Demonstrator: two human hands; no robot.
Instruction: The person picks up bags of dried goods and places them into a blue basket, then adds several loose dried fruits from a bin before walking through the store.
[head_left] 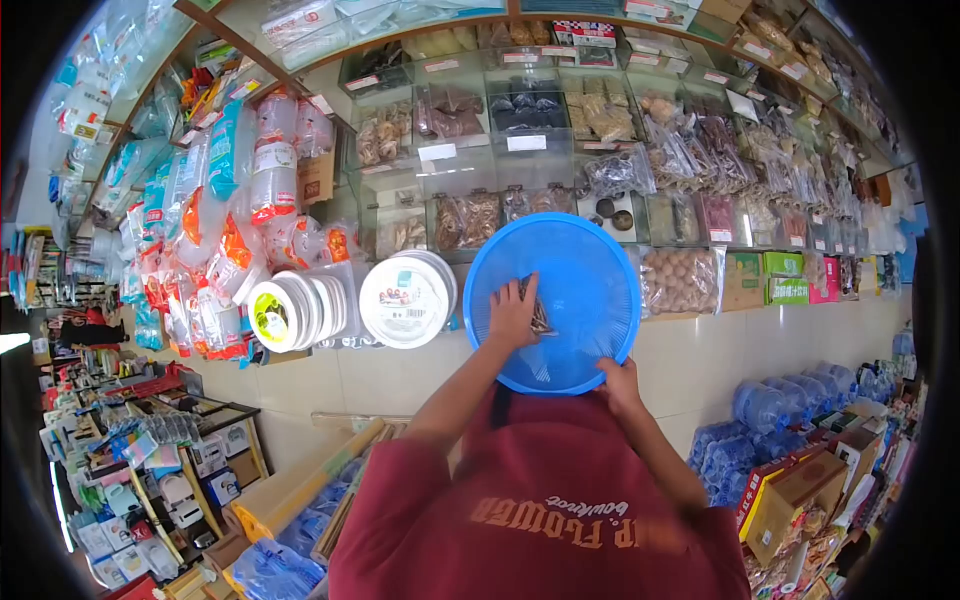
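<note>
A round blue plastic sieve basket (pixel 585 265) is held up in front of glass shelf bins. My right hand (pixel 621 383) grips its lower rim. My left hand (pixel 512 312) reaches inside the basket, fingers curled over a small bunch of dark dried pieces (pixel 541 320) lying on the mesh. Both forearms come up from my red shirt (pixel 540 500) at the bottom of the view.
Glass bins of dried goods (pixel 470 215) fill the shelves behind the basket. Stacks of white disposable plates (pixel 405 298) and bagged plastic cups (pixel 272 165) stand to the left. Packs of water bottles (pixel 770 405) and cartons (pixel 800 490) sit low on the right, and small goods (pixel 160 470) crowd racks low on the left.
</note>
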